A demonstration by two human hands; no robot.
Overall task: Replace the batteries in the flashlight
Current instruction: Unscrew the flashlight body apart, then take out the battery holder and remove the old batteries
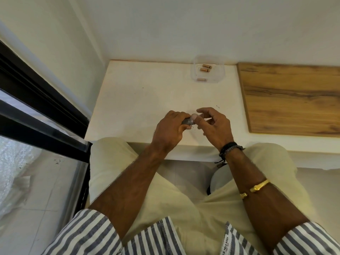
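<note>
Left hand (pixel 170 128) grips small dark-grey cylindrical flashlight (pixel 187 122), axis L-R, free end twd right hand (pixel 214 125); its fingers touch it, grip can't tell. Copper-coloured batteries (pixel 205 70) ahead, nearer right.

A container (pixel 219 70) stands at the far edge of the tabletop (pixel 138 100), toward the right corner. Three batteries lie in it, two (pixel 207 67) (pixel 204 70) behind and one (pixel 201 79) in front. A wooden board (pixel 294 100) lies right of the tabletop. Above the near edge, the left hand (pixel 168 131) holds the flashlight (pixel 187 122), the right hand (pixel 217 126) just beside it.
</note>
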